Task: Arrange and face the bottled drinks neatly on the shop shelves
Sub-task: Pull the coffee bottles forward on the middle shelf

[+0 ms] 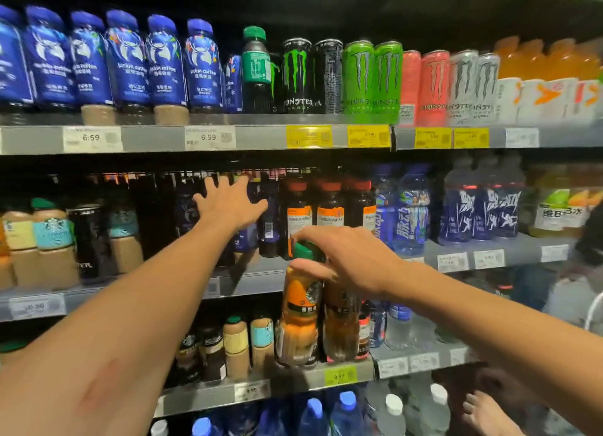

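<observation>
My right hand (346,259) grips the green cap of an orange-labelled coffee bottle (298,308) and holds it in front of the shelves; a second brown bottle (341,324) hangs beside it under the same hand. My left hand (228,204) reaches into the middle shelf (248,282) with fingers spread, touching the tops of dark blue-labelled bottles (267,226) in the back. Dark bottles with orange labels and red caps (329,213) stand just right of that hand.
The top shelf holds blue coffee bottles (127,63), a green-capped bottle (256,70) and energy drink cans (359,80). Blue sports drinks (411,217) fill the middle right. Small coffee bottles (235,344) and water bottles (396,324) stand below. Another person's hand (483,409) is at bottom right.
</observation>
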A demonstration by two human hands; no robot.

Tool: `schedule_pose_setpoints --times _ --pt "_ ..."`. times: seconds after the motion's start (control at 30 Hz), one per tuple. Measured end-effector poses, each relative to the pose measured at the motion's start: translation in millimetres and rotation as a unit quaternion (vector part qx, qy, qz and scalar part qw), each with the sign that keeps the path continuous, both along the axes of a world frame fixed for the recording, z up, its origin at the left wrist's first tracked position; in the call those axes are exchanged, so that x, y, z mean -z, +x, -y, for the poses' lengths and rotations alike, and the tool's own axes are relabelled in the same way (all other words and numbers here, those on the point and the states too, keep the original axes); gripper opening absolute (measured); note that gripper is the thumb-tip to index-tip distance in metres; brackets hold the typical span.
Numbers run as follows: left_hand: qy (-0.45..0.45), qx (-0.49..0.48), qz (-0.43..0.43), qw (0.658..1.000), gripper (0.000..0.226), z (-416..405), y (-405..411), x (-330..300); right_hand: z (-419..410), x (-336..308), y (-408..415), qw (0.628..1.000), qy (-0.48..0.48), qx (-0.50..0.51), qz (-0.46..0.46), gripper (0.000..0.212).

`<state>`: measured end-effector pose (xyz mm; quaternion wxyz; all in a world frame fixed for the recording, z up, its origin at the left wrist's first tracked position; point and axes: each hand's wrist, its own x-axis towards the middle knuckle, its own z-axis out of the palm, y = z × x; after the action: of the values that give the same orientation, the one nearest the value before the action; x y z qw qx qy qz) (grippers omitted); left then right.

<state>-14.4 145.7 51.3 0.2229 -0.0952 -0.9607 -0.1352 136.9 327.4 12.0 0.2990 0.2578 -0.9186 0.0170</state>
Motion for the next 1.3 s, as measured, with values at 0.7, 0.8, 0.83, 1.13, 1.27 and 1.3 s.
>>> schedule_pose_setpoints --times 0.7,0.8,0.83,1.13,1.27,1.3 --pt "0.153 -0.031 -0.024 0.987 0.052 2.0 -42.2 15.1 -6.8 -31.0 -52.9 0.997 -0.030 0.042 -0.058 0.048" --pt "0.155 -0.049 -0.037 0.986 0.047 6.3 -38.8 15.7 -4.4 -39.4 -63.0 0.997 -0.038 0.039 -0.054 0.050" --pt "0.149 -0.052 -0.045 0.986 0.046 9.2 -37.8 16.7 -2.9 -41.7 -66.7 0.997 -0.037 0.038 -0.054 0.050" --pt "0.121 -0.048 -0.065 0.989 0.047 41.7 -35.0 17.9 25.4 -53.9 -103.4 0.996 -0.030 0.054 -0.069 0.049" --pt "0.120 -0.046 -0.082 0.988 0.048 56.1 -31.0 10.4 29.1 -60.6 -110.9 0.995 -0.037 0.054 -0.074 0.051" --pt "0.116 -0.048 -0.085 0.988 0.049 59.8 -30.5 7.8 29.4 -61.1 -111.9 0.995 -0.037 0.056 -0.075 0.051"
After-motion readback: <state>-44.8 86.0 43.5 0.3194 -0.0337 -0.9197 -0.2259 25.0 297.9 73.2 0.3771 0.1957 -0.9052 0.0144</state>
